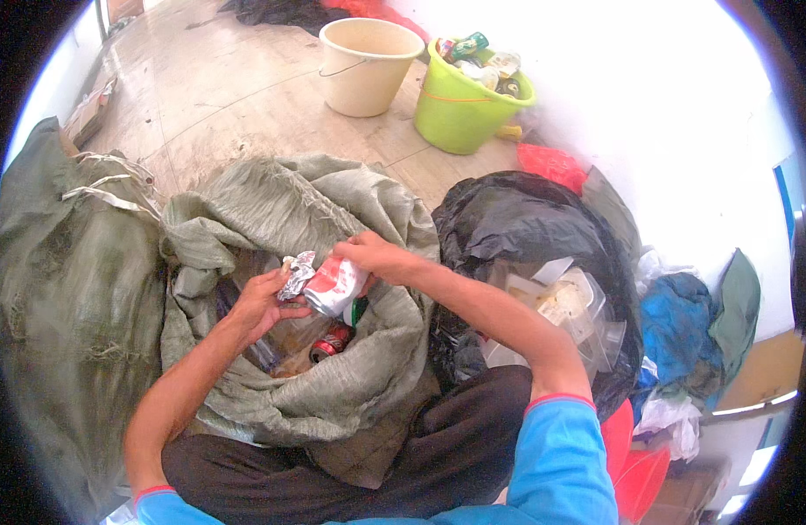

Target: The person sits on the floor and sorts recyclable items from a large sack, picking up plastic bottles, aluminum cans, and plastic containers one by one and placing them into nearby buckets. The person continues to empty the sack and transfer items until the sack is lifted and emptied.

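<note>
An open grey-green woven sack (333,407) stands between my knees with its rim rolled down. Over its mouth, my right hand (376,255) is closed round the upper end of a red and white drink can (337,287), which tilts. My left hand (256,306) pinches a crumpled silver piece (298,273), either foil or a crushed can, close beside the drink can. Below them in the sack lie a dark red can (331,341), a green item (356,311) partly hidden by the drink can, and clear plastic.
Left, a full green sack (79,289) is tied with white strips. Right, a black plastic bag (516,206) holds clear plastic containers (569,302). Beyond stand a cream bucket (363,79) and a lime-green bucket (460,118) with cans. Blue cloth (678,319) lies far right.
</note>
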`<state>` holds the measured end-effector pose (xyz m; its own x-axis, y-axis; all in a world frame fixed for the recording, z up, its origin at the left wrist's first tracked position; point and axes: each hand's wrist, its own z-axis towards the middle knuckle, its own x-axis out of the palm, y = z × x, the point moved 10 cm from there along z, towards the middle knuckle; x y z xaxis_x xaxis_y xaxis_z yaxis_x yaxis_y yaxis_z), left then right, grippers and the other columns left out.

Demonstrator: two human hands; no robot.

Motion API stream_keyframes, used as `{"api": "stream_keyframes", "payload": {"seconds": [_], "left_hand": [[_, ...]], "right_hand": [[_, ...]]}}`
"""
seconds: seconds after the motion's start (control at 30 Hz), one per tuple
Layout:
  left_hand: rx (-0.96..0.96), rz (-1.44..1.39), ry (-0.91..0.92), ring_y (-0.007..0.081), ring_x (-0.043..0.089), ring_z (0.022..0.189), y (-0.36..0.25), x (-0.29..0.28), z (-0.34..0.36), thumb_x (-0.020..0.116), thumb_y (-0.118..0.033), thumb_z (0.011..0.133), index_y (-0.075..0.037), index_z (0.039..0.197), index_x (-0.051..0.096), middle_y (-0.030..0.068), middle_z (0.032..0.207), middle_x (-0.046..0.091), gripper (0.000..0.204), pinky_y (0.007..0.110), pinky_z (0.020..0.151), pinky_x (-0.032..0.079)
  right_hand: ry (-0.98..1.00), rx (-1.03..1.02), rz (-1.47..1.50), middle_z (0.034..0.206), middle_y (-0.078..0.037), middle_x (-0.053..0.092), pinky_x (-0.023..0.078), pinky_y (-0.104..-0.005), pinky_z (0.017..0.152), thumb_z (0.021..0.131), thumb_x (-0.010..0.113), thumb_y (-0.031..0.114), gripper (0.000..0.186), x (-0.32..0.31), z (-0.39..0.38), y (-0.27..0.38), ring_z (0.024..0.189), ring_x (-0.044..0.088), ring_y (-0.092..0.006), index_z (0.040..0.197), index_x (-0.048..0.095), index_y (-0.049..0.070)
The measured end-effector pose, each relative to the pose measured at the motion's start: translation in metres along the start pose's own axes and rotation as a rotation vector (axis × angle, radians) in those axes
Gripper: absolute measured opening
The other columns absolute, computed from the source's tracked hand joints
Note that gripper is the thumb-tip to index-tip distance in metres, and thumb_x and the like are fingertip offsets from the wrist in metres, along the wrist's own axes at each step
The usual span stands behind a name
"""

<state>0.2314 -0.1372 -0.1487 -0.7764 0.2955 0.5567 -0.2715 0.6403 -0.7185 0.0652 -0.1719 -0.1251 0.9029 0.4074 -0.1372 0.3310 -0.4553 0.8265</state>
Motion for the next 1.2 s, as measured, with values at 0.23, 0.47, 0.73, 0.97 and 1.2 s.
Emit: {"api": "stream_keyframes", "payload": {"seconds": [0.23, 0.47, 0.73, 0.97, 1.2], "left_hand": [[-0.046, 0.045, 0.026, 0.0171, 0.065, 0.081, 0.006, -0.014, 0.007, 0.054, -0.03, 0.096, -0.005, 0.12, 0.055, 0.0085, 0.103, 0.064, 0.035, 0.038, 0.072, 0.059], [-0.137, 0.077, 0.04, 0.0164, 0.065, 0.078, 0.027, 0.005, 0.024, 0.056, -0.029, 0.095, -0.004, 0.111, 0.056, 0.0069, 0.096, 0.065, 0.03, 0.035, 0.066, 0.059], [-0.16, 0.165, -0.055, 0.015, 0.064, 0.077, 0.029, -0.01, 0.016, 0.06, -0.032, 0.093, -0.003, 0.112, 0.057, 0.0055, 0.095, 0.064, 0.035, 0.031, 0.064, 0.057], [-0.124, 0.259, -0.032, 0.0132, 0.063, 0.078, 0.017, 0.005, 0.016, 0.06, -0.031, 0.093, -0.001, 0.113, 0.057, 0.0046, 0.096, 0.063, 0.036, 0.03, 0.064, 0.056], [-0.047, 0.333, 0.076, 0.0132, 0.064, 0.079, 0.007, 0.043, 0.022, 0.06, -0.024, 0.094, -0.001, 0.116, 0.057, 0.0047, 0.097, 0.064, 0.032, 0.031, 0.068, 0.058]], "right_hand": [[-0.338, -0.273, 0.452, 0.092, -0.011, 0.066, 0.055, -0.0394, 0.065, 0.089, 0.059, 0.028, 0.03, -0.129, -0.058, 0.03, 0.079, 0.066, -0.0216, 0.098, 0.064, 0.0], [-0.955, -0.799, -0.009, 0.112, -0.018, 0.06, 0.056, -0.0461, 0.074, 0.093, 0.051, 0.044, 0.055, -0.386, -0.12, 0.147, 0.1, 0.062, -0.0302, 0.126, 0.047, 0.0], [-0.698, -0.538, 0.494, 0.118, -0.025, 0.053, 0.059, -0.0444, 0.071, 0.097, 0.048, 0.038, 0.053, -0.391, -0.028, 0.103, 0.091, 0.065, -0.0343, 0.129, 0.041, -0.004], [-0.025, -0.248, -0.191, 0.104, -0.017, 0.064, 0.056, -0.0357, 0.067, 0.093, 0.057, 0.031, 0.041, -0.136, -0.041, 0.093, 0.086, 0.067, -0.0223, 0.118, 0.054, -0.002], [0.047, -0.659, -0.584, 0.09, -0.014, 0.068, 0.052, -0.0367, 0.07, 0.084, 0.067, 0.039, 0.053, 0.017, -0.049, 0.061, 0.084, 0.065, -0.0187, 0.12, 0.058, 0.001]]}}
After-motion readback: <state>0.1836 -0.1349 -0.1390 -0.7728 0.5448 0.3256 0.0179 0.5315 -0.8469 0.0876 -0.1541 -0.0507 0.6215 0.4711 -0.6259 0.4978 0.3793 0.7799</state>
